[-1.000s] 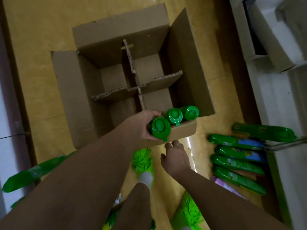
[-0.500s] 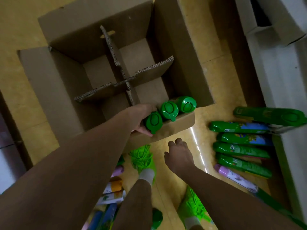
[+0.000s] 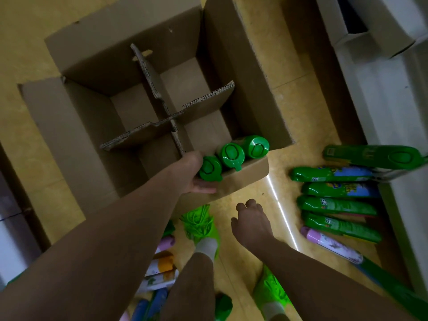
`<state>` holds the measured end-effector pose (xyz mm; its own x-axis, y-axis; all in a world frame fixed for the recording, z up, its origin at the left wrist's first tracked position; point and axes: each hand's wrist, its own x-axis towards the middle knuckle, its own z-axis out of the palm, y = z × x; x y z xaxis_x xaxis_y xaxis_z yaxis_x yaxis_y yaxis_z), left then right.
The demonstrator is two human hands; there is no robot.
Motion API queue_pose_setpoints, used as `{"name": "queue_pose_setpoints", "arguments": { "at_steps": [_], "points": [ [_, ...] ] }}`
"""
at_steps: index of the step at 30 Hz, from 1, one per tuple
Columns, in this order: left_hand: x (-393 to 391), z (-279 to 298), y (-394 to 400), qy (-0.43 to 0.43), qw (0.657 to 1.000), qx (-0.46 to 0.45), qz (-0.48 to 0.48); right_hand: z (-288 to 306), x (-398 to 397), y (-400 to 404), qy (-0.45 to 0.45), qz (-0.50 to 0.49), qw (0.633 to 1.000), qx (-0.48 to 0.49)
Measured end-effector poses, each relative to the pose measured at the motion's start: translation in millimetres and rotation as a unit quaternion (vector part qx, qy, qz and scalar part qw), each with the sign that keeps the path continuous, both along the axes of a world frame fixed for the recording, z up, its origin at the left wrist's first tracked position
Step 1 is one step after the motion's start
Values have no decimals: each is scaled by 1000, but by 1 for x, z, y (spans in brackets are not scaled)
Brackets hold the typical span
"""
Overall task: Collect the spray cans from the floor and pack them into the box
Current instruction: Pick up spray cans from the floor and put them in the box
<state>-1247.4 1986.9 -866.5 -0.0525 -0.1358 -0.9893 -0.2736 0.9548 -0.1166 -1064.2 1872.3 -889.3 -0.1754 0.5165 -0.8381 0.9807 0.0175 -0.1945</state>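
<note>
left hand [image 3: 194, 174] grip wrapped round can [image 3: 209, 169], frame centre | right hand [image 3: 251, 222] loosely curled, holding nothing | risk: can snags divider [image 3: 162, 121], tips neighbours

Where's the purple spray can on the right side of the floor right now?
The purple can lies on the floor at lower right, just below the row of green cans, right of the right hand.

I log a plain brown cardboard box [image 3: 97, 126] on a mottled yellow floor [image 3: 287, 93]. Three green spray can caps [image 3: 231, 155]. Floor cans [image 3: 333, 206]: green, some with blue label patches; one lilac can [image 3: 331, 245]. Bright green shoes [image 3: 201, 222], white socks.
</note>
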Motion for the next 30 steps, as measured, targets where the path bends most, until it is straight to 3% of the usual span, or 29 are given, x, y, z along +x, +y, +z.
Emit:
{"name": "queue_pose_setpoints", "arguments": {
  "at_steps": [2, 3, 5, 6, 7, 9, 11, 15, 24, 30],
  "points": [
    [4, 5, 2, 49, 993, -1, -111, 0, 4, -2, -2, -11, 1000, 2],
    [4, 4, 2, 102, 973, 21, -207, 1, 7, -3, -5, -20, 1000, 5],
    [2, 1, -3, 251, 872, 122, -402, 2, 12, -3, -11, -44, 999, 14],
    [3, 2, -6, 312, 815, 187, -451, 3, 15, -3, -14, -57, 998, 20],
    [5, 5, -7, 355, 772, 251, -464, 4, 19, -2, -16, -70, 997, 30],
    [15, 14, -9, 392, 724, 352, -446, 6, 28, 0, -19, -97, 994, 54],
    [33, 23, -12, 377, 686, 422, -458, 8, 41, 3, -18, -127, 988, 82],
    [95, 34, -24, 345, 563, 576, -482, 15, 76, 2, -26, -191, 970, 148],
    [244, 14, -72, 242, 476, 599, -597, 24, 192, -53, -63, -291, 924, 239],
    [325, -12, -117, 183, 434, 593, -653, -1, 261, -109, -88, -361, 898, 236]
  ]
}}
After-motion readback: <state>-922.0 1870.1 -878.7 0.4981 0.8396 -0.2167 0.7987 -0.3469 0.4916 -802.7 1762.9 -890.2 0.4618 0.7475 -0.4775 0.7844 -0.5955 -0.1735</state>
